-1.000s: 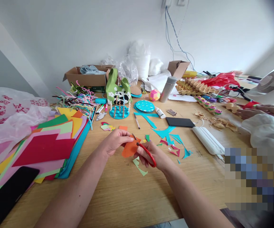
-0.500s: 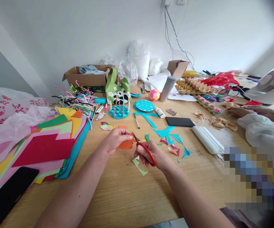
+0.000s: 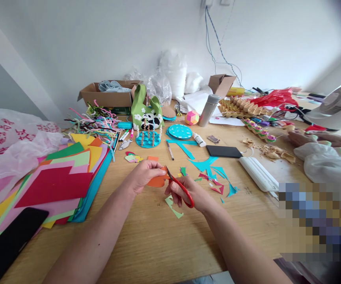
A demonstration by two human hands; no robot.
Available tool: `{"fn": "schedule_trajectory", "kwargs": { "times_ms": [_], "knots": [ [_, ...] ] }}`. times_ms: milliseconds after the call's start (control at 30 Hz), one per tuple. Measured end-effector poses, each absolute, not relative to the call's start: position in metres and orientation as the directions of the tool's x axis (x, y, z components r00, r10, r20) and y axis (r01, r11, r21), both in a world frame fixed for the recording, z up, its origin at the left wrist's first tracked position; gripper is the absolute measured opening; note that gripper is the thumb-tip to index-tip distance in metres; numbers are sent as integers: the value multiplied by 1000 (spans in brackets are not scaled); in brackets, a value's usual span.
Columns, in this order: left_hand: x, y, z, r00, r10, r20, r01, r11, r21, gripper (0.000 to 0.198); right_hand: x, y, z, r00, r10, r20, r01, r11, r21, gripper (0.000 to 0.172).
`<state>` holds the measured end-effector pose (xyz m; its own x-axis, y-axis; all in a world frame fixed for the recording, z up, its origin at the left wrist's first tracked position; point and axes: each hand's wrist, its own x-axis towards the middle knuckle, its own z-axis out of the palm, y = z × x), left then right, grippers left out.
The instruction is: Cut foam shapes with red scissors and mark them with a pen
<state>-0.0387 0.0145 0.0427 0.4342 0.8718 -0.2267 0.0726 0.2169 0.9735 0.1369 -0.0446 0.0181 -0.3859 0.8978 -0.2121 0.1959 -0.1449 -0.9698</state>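
Note:
Between the thumb and fingers of my left hand [image 3: 143,175] is a piece of orange paper [image 3: 157,181], held above the wooden table [image 3: 146,244]. My right hand [image 3: 189,192] grips red-handled scissors [image 3: 185,189], whose dark blades meet the paper's right edge. Beneath the right hand lies a light green paper scrap [image 3: 174,208]. Blue scraps [image 3: 207,163] and red scraps [image 3: 217,186] are scattered to its right. Several small cut paper shapes [image 3: 133,157] rest just beyond my left hand.
Coloured paper sheets [image 3: 54,179] and a black phone [image 3: 13,240] lie at left. Farther back stand a blue disc with twisted posts [image 3: 148,139], a green panda bag [image 3: 146,112] and a grey bottle [image 3: 209,110]. A white power strip [image 3: 259,173] and another person's hands [image 3: 303,139] are at right.
The scissors and my right hand have shifted very slightly at the orange paper's edge. My left hand stays nearly still. At right, the other person's hands have moved a little.

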Motion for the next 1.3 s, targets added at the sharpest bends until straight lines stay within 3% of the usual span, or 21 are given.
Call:
{"fn": "schedule_trajectory", "kwargs": {
  "times_ms": [1300],
  "knots": [
    [-41, 16, 40, 466, 852, -239, 69, 235, 970, 20, 137, -45, 19, -377, 897, -230, 195, -165, -967, 67]
  ]
}}
